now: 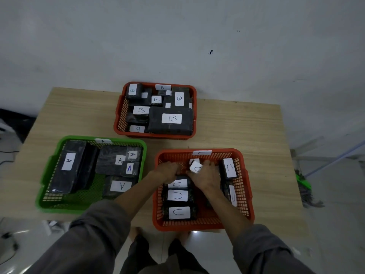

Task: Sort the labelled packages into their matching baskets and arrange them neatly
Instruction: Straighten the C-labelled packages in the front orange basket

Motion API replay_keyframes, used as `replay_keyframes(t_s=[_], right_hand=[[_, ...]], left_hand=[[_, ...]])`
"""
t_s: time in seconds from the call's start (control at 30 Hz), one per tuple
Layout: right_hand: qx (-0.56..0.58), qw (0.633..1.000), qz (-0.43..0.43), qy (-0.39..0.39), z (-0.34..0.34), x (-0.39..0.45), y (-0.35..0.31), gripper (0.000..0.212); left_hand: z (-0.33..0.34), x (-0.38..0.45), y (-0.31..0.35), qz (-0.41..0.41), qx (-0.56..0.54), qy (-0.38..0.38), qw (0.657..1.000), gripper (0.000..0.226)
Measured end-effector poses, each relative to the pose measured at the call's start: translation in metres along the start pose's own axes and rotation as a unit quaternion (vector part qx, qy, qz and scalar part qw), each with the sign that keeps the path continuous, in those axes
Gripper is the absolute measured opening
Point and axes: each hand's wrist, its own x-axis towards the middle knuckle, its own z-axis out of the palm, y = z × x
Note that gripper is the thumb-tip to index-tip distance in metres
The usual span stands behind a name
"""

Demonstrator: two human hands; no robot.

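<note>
Both of your hands are down inside the near orange basket [245,186], the one tagged C on its far rim. Your right hand [206,176] has its grip closed around a small C package [196,167], held tilted just above the basket floor near the far wall. Your left hand [167,172] sits beside it with fingers curled downward onto the top of a dark package at the far end of a row; whether that grip actually holds it, you cannot tell from here. Three C packages [178,195] lie in a row along the left side of this basket, labels up, and another C package [229,168] stands at the right wall. On the worktop [246,127] to your left, the green basket [59,202] holds the A packages [68,162]. The far orange basket [118,117] holds the B packages [171,118].
</note>
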Motion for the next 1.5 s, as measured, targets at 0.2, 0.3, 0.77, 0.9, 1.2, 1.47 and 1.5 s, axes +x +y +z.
replay_keyframes(t_s=[0.2, 0.3, 0.77, 0.9, 1.2, 1.47, 1.5], right_hand=[[-0.09, 0.996, -0.016, 0.002, 0.014, 0.012, -0.01, 0.051], [-0.051, 0.998, -0.03, 0.0, 0.013, 0.013, -0.007, 0.055], [0.222, 0.975, -0.004, 0.025, -0.03, 0.013, 0.028, 0.035], [0.279, 0.96, 0.009, 0.006, -0.032, 0.006, 0.035, 0.038], [0.161, 0.982, -0.084, -0.043, -0.019, 0.004, 0.02, 0.032], [0.02, 0.963, -0.232, -0.132, 0.004, 0.027, -0.037, 0.028], [0.018, 0.962, -0.239, -0.134, 0.007, 0.027, -0.04, 0.027]], left_hand=[[0.007, -0.002, -0.007, 0.013, -0.001, 0.06, 0.998, 0.02], [0.01, -0.001, -0.008, 0.018, 0.009, 0.085, 0.996, 0.019], [0.002, 0.007, 0.0, 0.003, -0.003, 0.102, 0.995, 0.018], [-0.001, 0.006, 0.007, 0.014, -0.009, 0.077, 0.997, 0.017], [-0.006, -0.001, 0.0, 0.004, -0.061, 0.161, 0.985, 0.023], [-0.024, -0.025, -0.025, 0.03, -0.127, 0.386, 0.913, 0.018], [-0.023, -0.026, -0.029, 0.027, -0.143, 0.396, 0.907, 0.02]])
